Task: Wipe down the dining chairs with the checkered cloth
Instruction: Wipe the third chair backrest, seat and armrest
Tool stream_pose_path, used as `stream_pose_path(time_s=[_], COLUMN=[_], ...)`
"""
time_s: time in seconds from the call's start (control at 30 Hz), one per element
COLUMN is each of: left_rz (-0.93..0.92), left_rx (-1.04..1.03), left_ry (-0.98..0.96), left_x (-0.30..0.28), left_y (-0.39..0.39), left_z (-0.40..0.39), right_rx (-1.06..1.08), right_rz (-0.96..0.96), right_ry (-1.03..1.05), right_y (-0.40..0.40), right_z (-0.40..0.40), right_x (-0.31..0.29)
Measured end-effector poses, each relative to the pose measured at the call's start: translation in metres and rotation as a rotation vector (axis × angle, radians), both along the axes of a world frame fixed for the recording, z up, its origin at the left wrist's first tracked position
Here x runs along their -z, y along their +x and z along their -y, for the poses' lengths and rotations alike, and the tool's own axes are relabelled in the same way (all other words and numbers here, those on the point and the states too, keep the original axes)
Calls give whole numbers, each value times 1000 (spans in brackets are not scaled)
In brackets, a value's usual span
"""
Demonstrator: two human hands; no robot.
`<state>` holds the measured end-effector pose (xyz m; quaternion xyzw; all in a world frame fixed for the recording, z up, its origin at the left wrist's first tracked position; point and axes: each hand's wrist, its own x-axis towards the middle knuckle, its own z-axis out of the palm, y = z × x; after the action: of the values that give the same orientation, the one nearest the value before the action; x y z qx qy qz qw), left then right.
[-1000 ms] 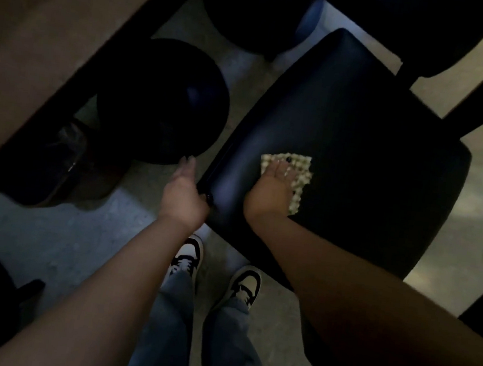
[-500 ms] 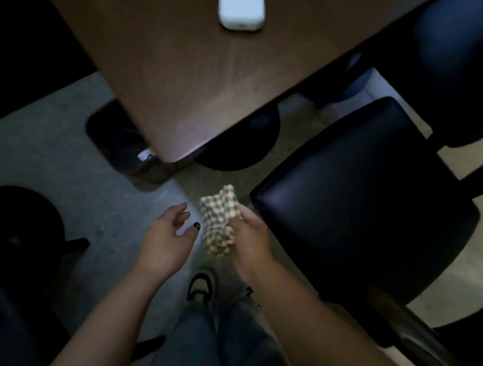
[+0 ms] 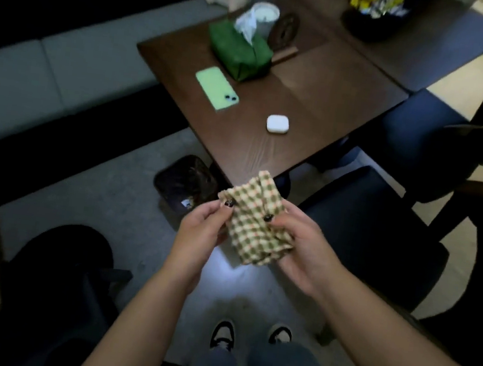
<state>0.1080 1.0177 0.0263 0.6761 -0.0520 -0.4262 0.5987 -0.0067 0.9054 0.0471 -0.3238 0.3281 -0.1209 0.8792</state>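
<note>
A dim cafe or restaurant seating area: a wooden tabletop [image 3: 304,105] with a green tissue box [image 3: 239,50], a padded wall bench [image 3: 65,70] far left, dark dining chairs [image 3: 380,230] right

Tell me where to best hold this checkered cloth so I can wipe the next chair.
Probably gather the bunched right side of the checkered cloth into the right hand from above; it hangs limp between both hands, so the loose upper corner would flap.

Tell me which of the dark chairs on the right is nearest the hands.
The near chair, its seat right beside the right hand holding the checkered cloth. The other chair stands farther along the table.
</note>
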Motion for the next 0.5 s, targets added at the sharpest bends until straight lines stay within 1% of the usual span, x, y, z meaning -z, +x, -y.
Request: stream_pose_path(time_s=[0.13,0.2,0.27,0.33,0.4,0.5], left_rz=[129,139,151,161,170,183], left_rx=[-64,-91,-121,-151,-179,-254], left_ry=[-143,-200,-245,-270,-271,-245], left_x=[-46,-63,-77,-85,-91,-96], left_y=[-11,-21,-36,-55,-82,-128], left_z=[0,4,12,23,36,54], right_rx=[60,89,72,15,-36,-93], right_rz=[-38,-77,-104,-132,-149,-125], right_ry=[-163,-296,-422,-502,-547,-526], right_y=[-11,-23,-41,-63,-91,-141], right_z=[3,15,30,44,59,82], right_x=[-43,-58,-67,-71,-72,-75])
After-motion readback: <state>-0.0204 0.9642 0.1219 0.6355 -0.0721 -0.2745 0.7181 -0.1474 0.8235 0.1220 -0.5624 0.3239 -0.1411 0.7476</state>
